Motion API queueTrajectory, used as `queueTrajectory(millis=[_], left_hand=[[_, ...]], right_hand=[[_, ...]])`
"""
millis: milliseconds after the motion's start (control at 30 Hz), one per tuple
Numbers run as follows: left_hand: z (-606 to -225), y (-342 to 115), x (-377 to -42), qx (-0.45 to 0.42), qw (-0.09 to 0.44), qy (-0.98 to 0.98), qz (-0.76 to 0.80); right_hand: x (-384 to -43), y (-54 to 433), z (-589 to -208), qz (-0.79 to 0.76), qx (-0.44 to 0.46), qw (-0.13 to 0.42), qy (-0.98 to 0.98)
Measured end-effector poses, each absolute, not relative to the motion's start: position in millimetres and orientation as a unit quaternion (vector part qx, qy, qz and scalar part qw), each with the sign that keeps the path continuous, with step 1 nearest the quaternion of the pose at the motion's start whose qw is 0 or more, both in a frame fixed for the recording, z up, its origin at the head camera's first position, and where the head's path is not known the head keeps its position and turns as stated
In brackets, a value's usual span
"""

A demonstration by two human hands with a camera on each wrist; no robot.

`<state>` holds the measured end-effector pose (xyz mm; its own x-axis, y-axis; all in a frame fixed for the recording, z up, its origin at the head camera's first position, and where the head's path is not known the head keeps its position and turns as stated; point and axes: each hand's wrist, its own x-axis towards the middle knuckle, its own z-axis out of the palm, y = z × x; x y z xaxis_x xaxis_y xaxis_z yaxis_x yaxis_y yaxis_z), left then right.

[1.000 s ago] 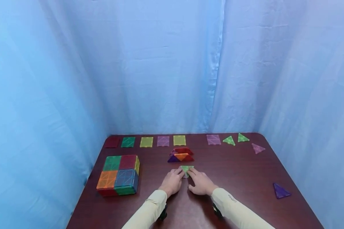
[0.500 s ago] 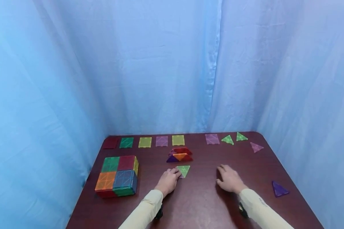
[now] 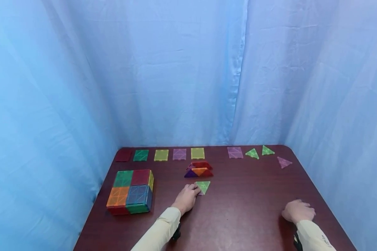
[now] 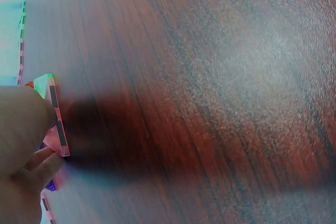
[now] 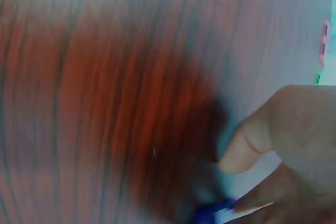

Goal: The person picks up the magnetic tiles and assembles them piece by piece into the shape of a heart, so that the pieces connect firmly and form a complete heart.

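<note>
The right hand (image 3: 298, 211) has just gone away from the middle, over to the right side of the table (image 3: 238, 216). A dark blue triangle (image 5: 212, 212) is now down by its fingers. That seems to mean the left hand (image 3: 185, 198) is minding the green triangle (image 3: 203, 187) all by itself, while the right hand is busy with the blue one.

The green triangle is in the middle, with a pink piece (image 4: 59, 121) at its near side. It sits right at the tips of the left hand's fingers, at its left corner, and they look to be pinching it and the pink piece together. The right hand is blurry. The blue triangle is just beside its fingers or touching them, but I can't tell if they are pinching it.
</note>
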<state>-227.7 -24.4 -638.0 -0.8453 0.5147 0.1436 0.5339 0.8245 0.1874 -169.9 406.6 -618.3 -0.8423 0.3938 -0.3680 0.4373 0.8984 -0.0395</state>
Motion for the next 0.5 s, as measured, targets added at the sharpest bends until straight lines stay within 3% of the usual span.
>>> queueTrajectory(millis=[167,500], left_hand=[[-636,-22,-228,-0.262,0.023,-0.958,-0.112],[-637,-21,-226,-0.256,0.015,-0.960,-0.108]], right_hand=[[-180,384,-619,-0.089,0.100,0.095,0.986],[-212,307,-623,-0.080,0.014,0.024,0.996]])
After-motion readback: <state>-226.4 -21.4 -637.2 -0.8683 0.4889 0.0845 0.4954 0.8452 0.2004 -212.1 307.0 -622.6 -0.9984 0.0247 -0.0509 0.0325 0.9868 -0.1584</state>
